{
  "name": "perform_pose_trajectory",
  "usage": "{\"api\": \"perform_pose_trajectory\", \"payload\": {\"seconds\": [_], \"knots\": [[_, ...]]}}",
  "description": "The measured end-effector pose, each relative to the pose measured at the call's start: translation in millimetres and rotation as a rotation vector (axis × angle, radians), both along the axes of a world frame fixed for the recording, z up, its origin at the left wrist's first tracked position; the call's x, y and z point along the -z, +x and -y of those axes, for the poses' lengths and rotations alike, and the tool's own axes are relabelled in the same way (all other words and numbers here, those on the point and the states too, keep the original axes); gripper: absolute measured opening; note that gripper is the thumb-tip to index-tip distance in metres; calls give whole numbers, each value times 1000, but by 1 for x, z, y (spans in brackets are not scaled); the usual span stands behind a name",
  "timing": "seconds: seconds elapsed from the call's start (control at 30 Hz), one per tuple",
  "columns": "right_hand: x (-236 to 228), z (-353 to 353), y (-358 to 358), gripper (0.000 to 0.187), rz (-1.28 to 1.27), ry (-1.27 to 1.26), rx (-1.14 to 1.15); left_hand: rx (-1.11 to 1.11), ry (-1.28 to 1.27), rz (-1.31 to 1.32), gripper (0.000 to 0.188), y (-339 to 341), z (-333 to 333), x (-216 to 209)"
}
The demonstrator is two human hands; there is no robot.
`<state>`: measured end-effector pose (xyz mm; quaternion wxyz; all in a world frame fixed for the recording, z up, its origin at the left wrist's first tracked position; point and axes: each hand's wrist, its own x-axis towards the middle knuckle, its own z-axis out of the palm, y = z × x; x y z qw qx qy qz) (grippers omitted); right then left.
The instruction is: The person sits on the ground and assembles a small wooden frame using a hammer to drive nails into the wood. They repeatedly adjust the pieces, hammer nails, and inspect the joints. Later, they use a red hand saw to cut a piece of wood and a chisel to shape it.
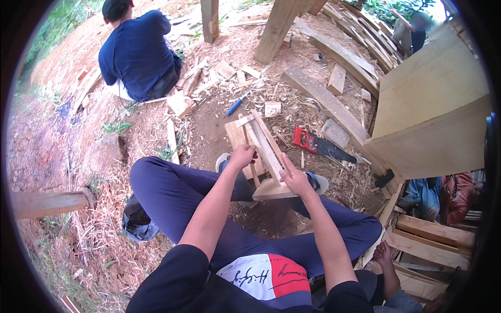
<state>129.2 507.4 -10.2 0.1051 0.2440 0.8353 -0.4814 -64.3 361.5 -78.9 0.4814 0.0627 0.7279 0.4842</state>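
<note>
Both grips clamped: left hand (242, 155) and right hand (295, 180) on wooden frame (263, 143).

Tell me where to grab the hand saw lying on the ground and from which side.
Take the hand saw by its red handle, the end nearer the wooden frame the hands work on. Come from above; it lies flat on the dirt, its dark blade pointing away toward the plywood box.

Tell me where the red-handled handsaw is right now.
In the head view the red-handled handsaw lies flat on the dirt just right of the wooden frame the hands hold, beyond the right hand, near a long plank.
</note>
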Motion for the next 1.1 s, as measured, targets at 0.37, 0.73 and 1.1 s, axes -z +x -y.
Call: {"api": "perform_pose_trajectory", "payload": {"seconds": [0.37,0.73,1.1], "knots": [[28,-6,29,64,-58,24,148,600,-149,-302,45,61,-14,-28],[62,-22,43,78,-235,202,127,1093,-8,-457,97,100,-1,26],[17,10,24,84,-36,60,121,1126,-28,-680,69,119,14,5]]}}
